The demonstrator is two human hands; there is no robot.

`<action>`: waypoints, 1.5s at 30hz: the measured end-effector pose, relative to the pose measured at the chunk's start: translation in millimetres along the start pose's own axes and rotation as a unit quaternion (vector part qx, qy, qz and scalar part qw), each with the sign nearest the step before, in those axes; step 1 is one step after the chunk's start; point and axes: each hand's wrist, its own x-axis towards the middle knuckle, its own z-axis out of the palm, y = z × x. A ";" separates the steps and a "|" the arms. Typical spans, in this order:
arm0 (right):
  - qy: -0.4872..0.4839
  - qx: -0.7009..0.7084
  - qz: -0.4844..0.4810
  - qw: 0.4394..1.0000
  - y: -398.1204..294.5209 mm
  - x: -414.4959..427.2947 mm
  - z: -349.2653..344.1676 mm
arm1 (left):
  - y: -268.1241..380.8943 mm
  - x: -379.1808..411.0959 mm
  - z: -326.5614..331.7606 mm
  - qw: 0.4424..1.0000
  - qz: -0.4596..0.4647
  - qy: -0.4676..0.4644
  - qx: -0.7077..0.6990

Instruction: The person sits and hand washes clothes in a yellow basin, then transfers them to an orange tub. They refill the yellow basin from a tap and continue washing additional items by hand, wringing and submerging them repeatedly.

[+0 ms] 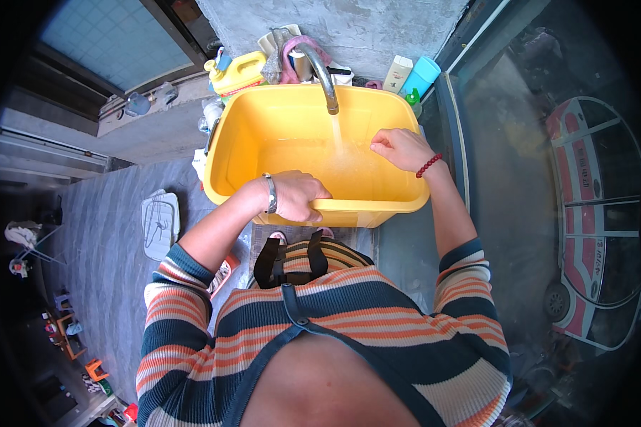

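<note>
A large yellow plastic tub (374, 206) stands before me with some water (299, 155) in its bottom. From a curved metal faucet (325, 74) above its far side, a stream (337, 132) runs down into it and stirs up the surface. My left hand (298, 195) grips the tub's near rim, thumb on the inner side, a silver-coloured bangle on the wrist. Over the right part of the tub hangs my right hand (403, 148), fingers curled in and nothing visible in them. A red bead bracelet (429, 166) circles that wrist.
Behind the tub stand a yellow jug (240, 74), a pink cloth (294, 53), a cream bottle (397, 73), a blue container (421, 74) and a green pump bottle (413, 99). Glass (505, 187) borders the right, a vehicle (598, 224) beyond. Grey lids (160, 224) lie on the left floor.
</note>
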 end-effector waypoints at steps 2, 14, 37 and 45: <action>0.000 0.000 -0.003 1.000 -0.2 0.1 -0.1 | -2.3 0.6 1.7 1.000 0.002 0.002 0.001; -0.009 0.012 0.001 1.000 3.1 2.5 0.7 | -0.3 0.7 -1.0 1.000 -0.007 -0.003 0.007; -0.012 0.010 -0.001 1.000 4.0 1.7 1.0 | -2.5 -1.7 -1.4 1.000 0.018 0.005 -0.012; -0.016 0.000 0.003 1.000 1.5 1.4 -0.2 | -9.7 0.7 4.0 0.999 0.039 0.020 -0.018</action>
